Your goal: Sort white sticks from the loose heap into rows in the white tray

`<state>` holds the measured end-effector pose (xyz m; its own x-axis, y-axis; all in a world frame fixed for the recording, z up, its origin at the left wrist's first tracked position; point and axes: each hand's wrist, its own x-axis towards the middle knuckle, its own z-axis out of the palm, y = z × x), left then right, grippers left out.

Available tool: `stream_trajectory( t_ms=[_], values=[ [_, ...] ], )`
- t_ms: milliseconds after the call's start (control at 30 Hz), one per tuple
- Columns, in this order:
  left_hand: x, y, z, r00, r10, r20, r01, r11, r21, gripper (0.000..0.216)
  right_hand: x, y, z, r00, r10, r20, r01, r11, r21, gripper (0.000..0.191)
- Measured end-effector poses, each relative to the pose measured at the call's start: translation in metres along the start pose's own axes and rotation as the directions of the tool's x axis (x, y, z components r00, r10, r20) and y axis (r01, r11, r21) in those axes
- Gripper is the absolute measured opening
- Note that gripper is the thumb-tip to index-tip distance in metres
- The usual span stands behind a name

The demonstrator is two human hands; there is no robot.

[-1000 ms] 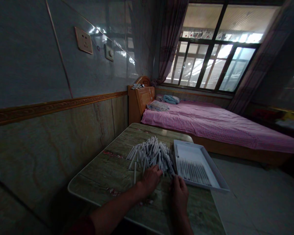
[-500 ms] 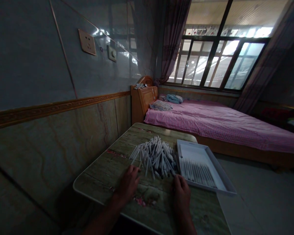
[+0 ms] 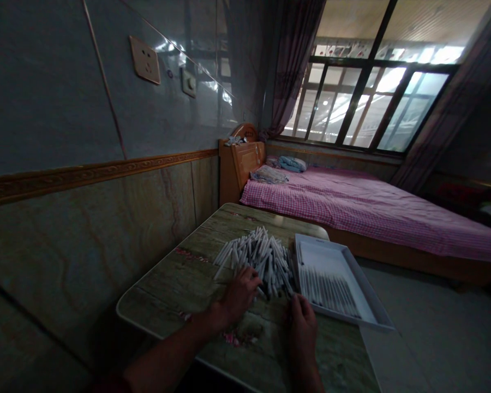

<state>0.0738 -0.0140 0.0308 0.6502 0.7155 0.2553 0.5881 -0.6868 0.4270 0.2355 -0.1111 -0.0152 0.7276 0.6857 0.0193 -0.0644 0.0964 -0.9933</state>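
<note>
A heap of slim white pen-like sticks [image 3: 265, 254], some with darker ends, lies on the low table. At its near left edge is my left hand [image 3: 241, 293], fingers bent together against the sticks; their tips hide whatever is between them. My right hand [image 3: 303, 322] rests closed by the heap's near right edge, thumb side up, beside the tray's near corner. Anything inside its curled fingers is hidden. In the shallow white tray [image 3: 366, 281] to the right, many similar sticks [image 3: 329, 289] lie side by side in a row.
The low table [image 3: 163, 295] has a wood-and-flower pattern and a pale rim. The tray reaches past its right edge, above the tiled floor [image 3: 425, 327]. Beyond stands a bed [image 3: 352, 202] with a pink checked sheet. A tiled wall [image 3: 155, 218] runs along the left.
My left hand has moved right and slightly forward, from the heap's left corner to its front. My right hand stays nearly in place. The view has shifted slightly.
</note>
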Motion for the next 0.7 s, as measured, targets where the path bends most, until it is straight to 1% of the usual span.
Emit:
stream_trajectory(
  t_ms=[67,133,200,300,367,433,533,600,700],
  values=[
    [0.005,0.010,0.003,0.999,-0.016,0.050,0.012,0.998,0.066,0.023,0.000,-0.001,0.000,1.000,-0.008,-0.002,0.008,1.000,-0.002,0.043],
    [0.009,0.015,0.006,0.995,-0.067,0.076,0.060,0.993,0.098,0.022,0.000,-0.001,0.000,1.000,-0.016,-0.011,0.016,1.000,-0.009,0.043],
    [0.012,0.013,0.008,0.993,-0.093,0.079,0.085,0.992,0.097,0.020,-0.001,-0.001,-0.001,1.000,-0.022,-0.001,0.022,1.000,-0.019,0.042],
    [0.011,0.005,0.012,0.997,-0.060,0.043,0.057,0.996,0.067,0.016,-0.001,0.001,-0.002,1.000,-0.025,0.001,0.025,1.000,-0.015,0.042],
    [0.007,-0.004,0.014,0.999,-0.034,-0.003,0.034,0.999,-0.014,0.015,-0.002,0.002,-0.002,1.000,-0.025,-0.015,0.025,1.000,-0.010,0.043],
    [0.002,-0.014,0.015,0.997,-0.041,-0.061,0.030,0.985,-0.170,0.013,-0.004,0.001,-0.002,0.999,-0.036,-0.011,0.036,0.999,-0.023,0.042],
    [-0.007,-0.033,0.013,0.981,-0.129,-0.148,0.059,0.911,-0.408,0.013,-0.008,-0.002,-0.002,0.997,-0.071,0.043,0.074,0.995,-0.067,0.040],
    [-0.011,-0.044,0.011,0.961,-0.183,-0.205,0.059,0.866,-0.497,0.016,-0.011,-0.005,-0.002,0.994,-0.083,0.073,0.091,0.991,-0.101,0.041],
    [-0.015,-0.059,0.010,0.942,-0.212,-0.258,0.036,0.834,-0.551,0.018,-0.013,-0.006,0.000,0.991,-0.084,0.103,0.099,0.984,-0.145,0.042]
  ],
)
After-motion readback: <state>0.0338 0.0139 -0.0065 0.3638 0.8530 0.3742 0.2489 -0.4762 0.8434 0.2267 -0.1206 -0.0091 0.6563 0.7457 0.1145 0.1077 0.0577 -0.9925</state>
